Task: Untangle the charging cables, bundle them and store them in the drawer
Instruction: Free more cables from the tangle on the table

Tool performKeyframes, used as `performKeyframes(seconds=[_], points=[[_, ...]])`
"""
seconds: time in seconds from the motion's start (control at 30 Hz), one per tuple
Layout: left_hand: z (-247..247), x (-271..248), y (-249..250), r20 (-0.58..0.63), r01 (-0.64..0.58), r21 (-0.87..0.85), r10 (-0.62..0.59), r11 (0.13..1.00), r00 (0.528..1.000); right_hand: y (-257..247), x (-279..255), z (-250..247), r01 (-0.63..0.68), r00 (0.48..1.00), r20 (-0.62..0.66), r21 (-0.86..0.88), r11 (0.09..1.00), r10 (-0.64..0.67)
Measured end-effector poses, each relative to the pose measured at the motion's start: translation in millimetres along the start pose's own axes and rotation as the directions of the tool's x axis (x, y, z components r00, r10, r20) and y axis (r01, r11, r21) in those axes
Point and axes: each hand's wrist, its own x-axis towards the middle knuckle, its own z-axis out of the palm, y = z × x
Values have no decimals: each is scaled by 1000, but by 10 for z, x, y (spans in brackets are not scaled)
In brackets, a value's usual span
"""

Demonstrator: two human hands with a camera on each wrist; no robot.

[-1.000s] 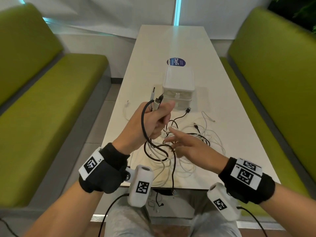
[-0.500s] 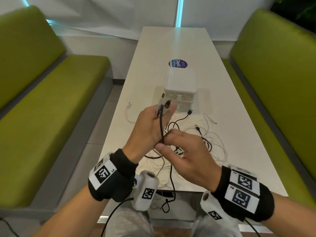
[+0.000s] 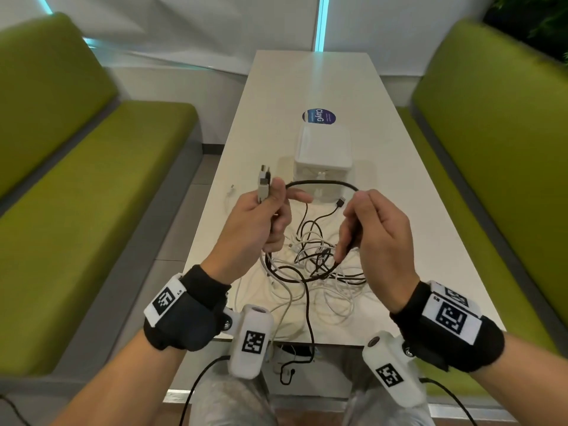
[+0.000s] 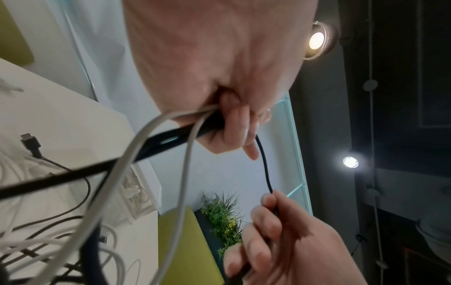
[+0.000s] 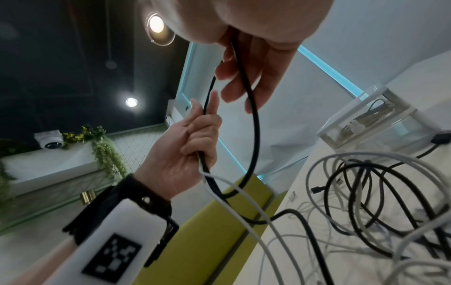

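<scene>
My left hand [image 3: 272,210] is raised above the table and grips a black cable [image 3: 322,182] together with a white cable [image 4: 168,185], their plugs [image 3: 264,182] sticking up out of the fist. My right hand [image 3: 353,229] pinches the same black cable further along, so it arcs between the two hands. Below them a tangle of black and white cables [image 3: 316,269] lies on the white table [image 3: 384,167]. A small white drawer box [image 3: 322,152] stands behind the tangle. From the right wrist view, the black cable [image 5: 255,125] runs through my right fingers [image 5: 249,77].
Green benches [image 3: 92,195] run along both sides of the table. A round blue sticker [image 3: 319,116] lies behind the box. A loose white plug [image 3: 232,189] rests near the table's left edge. One black cable end [image 3: 289,373] hangs over the near edge.
My hands have drawn apart. The right hand has slid along the black cable to the right, stretching an arc of it between the hands.
</scene>
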Motion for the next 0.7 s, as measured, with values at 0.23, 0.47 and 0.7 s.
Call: performKeyframes(seconds=[0.23, 0.47, 0.7], points=[[-8, 25, -21, -117, 18, -97, -30, 995, 993, 12, -81, 45, -8, 1000, 9, -2, 1000, 8], [-45, 11, 10, -62, 106, -71, -111, 992, 992, -16, -18, 7, 56, 998, -15, -96, 994, -58], [-61, 56, -75, -211, -28, -79, 10, 996, 977, -10, -53, -31, -70, 997, 15, -152, 986, 73]])
